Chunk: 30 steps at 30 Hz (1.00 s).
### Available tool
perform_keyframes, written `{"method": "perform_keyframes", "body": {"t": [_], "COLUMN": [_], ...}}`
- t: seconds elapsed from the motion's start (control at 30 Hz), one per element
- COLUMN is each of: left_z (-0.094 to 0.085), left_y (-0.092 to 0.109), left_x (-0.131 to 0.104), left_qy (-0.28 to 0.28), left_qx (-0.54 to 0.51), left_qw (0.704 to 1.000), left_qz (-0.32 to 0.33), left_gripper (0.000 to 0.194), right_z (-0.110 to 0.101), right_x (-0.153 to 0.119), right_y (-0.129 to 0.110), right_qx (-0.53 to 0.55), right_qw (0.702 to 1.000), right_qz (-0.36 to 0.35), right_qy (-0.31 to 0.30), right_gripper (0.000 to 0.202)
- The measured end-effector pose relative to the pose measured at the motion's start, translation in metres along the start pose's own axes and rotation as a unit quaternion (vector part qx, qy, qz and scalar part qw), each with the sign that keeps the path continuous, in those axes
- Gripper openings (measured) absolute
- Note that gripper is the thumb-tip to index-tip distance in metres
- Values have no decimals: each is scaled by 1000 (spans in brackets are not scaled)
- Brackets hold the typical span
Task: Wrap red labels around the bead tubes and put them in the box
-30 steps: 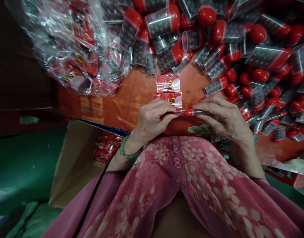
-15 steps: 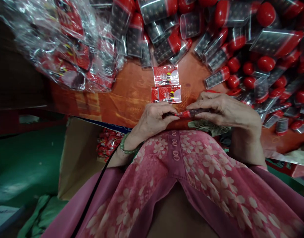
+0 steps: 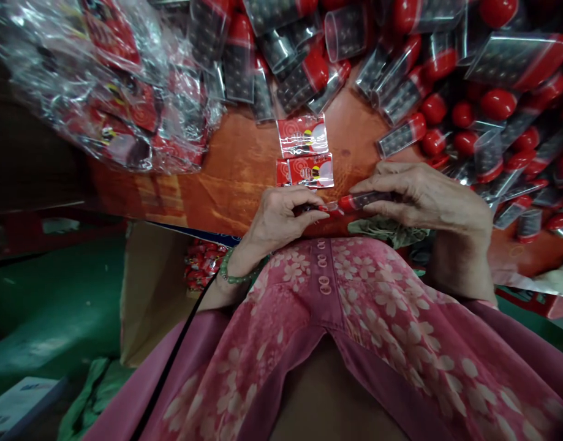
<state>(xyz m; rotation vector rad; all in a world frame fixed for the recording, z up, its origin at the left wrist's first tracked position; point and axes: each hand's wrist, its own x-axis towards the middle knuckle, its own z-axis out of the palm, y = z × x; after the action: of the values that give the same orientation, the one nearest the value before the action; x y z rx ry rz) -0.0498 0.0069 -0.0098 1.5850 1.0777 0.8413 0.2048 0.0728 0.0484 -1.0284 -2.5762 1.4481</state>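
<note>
My left hand (image 3: 281, 223) is closed, pinching a small clear-and-red plastic packet (image 3: 332, 209) between thumb and fingertips. In my right hand (image 3: 423, 196), fingers and thumb grip a slim clear tube (image 3: 366, 198) with dark contents and a red end. That red end points left, at the edge of the packet; whether it is inside cannot be made out. Just beyond my hands, flat red printed packets, a nearer one (image 3: 311, 171) and a farther one (image 3: 303, 136), lie on the orange-brown table (image 3: 238, 159).
Many clear tubes with red caps (image 3: 403, 133) are heaped at the back and right. A crinkled clear bag (image 3: 138, 116) of red packets lies back left. Below the table edge, a cardboard box (image 3: 147, 294) stands beside small red packets (image 3: 203, 263). A greenish cloth (image 3: 386, 229) lies near my right wrist.
The tube's red end has shifted slightly right from my left fingertips, and more of the clear-and-red packet shows between my hands. The camera view has shifted a little. Both hands keep their grip.
</note>
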Motion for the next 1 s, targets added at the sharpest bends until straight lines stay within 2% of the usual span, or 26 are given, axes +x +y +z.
{"method": "perform_keyframes", "body": {"t": [0.27,0.43,0.57,0.73,0.9,1.0], "left_z": [-2,-4,-4,-7,-16,-15], "left_y": [6,9,10,18,20,17], "left_x": [2,3,5,7,8,9], "left_qy": [-19,-59,-66,-80,-129,-125], "left_qx": [46,23,23,33,48,38], "left_qw": [999,997,994,993,988,989], "left_qz": [-14,-44,-79,-75,-71,-70], "left_gripper": [14,23,27,25,26,26], "right_z": [1,2,7,19,25,27], "right_x": [13,19,20,17,16,16], "right_y": [-6,-2,-4,-11,-15,-18], "right_qx": [71,159,135,78,88,102], "right_qw": [997,987,991,995,991,986], "right_qz": [-23,-10,-8,-34,-66,-59], "right_qy": [-22,0,-1,43,72,117], "right_gripper": [24,20,23,34,27,22]}}
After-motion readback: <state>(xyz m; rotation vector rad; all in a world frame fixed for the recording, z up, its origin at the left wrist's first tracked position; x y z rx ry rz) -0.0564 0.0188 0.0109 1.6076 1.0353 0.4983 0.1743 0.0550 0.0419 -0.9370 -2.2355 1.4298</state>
